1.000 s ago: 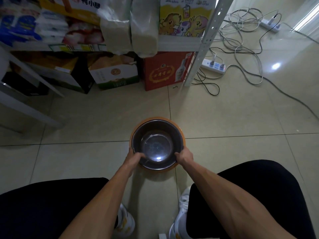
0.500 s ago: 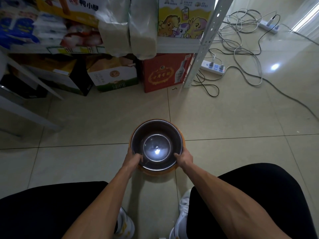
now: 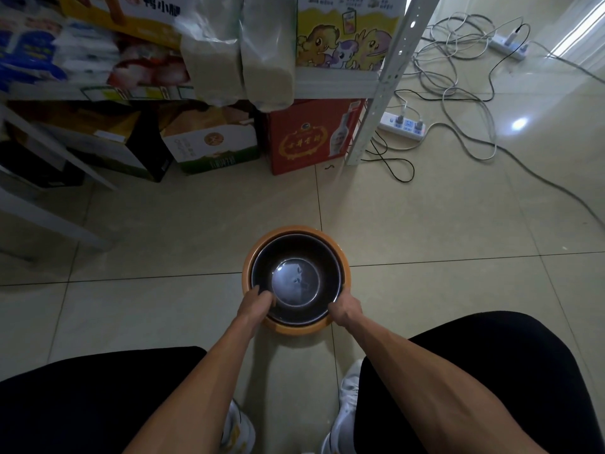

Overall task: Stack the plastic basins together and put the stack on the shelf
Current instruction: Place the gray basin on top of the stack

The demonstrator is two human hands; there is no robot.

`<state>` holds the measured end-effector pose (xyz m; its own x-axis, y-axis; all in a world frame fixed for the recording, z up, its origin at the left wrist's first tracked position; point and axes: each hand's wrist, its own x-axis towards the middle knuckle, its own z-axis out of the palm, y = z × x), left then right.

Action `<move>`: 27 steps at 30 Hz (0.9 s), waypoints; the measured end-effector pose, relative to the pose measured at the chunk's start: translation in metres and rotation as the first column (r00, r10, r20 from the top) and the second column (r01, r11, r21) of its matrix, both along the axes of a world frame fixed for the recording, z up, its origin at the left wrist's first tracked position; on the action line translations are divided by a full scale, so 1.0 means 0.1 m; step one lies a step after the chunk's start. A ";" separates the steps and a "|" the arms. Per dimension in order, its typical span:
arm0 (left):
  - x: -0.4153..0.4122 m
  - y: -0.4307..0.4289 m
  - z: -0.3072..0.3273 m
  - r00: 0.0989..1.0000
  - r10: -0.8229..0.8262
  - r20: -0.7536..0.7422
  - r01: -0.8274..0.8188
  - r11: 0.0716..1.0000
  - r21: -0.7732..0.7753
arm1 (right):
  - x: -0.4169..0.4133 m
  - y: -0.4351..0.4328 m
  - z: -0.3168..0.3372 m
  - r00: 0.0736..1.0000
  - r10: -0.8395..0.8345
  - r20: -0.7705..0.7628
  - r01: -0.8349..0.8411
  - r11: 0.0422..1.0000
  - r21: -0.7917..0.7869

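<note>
the dark basin sat nested inside the orange basin, and the stack stood on the tiled floor between the person's knees, well short of the shelf at the top of the view. the left hand was closed over the near-left rim with its fingers curled inside the dark basin, and the right hand was clamped on the near-right rim of the stack. the shelf was crowded with bags and boxes, a red carton stood beneath it, and a power strip with loose cables lay on the floor just beside the shelf's upright post.
</note>
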<state>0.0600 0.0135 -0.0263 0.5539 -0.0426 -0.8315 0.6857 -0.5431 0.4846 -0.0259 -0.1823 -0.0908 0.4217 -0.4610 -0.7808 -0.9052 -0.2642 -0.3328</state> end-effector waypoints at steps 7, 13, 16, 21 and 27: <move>0.03 0.09 -0.12 0.999 0.031 0.038 -0.033 0.997 0.070 | 0.01 -0.05 -0.38 0.992 0.079 -0.096 -0.083 0.996 -0.040; 0.03 0.07 -0.29 0.999 0.051 0.016 -0.053 0.980 0.194 | -0.03 -0.02 -0.29 0.991 0.050 -0.124 -0.053 0.998 -0.028; 0.02 0.09 -0.35 0.997 0.071 -0.007 -0.067 0.968 0.240 | -0.09 -0.02 -0.37 0.989 0.007 -0.149 -0.007 1.000 0.000; -0.03 0.13 -0.47 0.994 0.099 -0.051 -0.084 0.966 0.244 | -0.10 -0.07 -0.53 0.975 -0.158 -0.157 0.171 0.982 0.076; -0.04 0.21 -0.89 0.968 0.225 -0.114 -0.215 0.972 0.092 | -0.19 -0.10 -0.87 0.941 -0.311 -0.131 0.331 0.926 0.180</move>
<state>0.0558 0.0343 -0.1157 0.4355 0.1365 -0.8897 0.8443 -0.4047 0.3512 -0.0451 -0.1926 -0.1776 0.1930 -0.3917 -0.8996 -0.9614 0.1079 -0.2533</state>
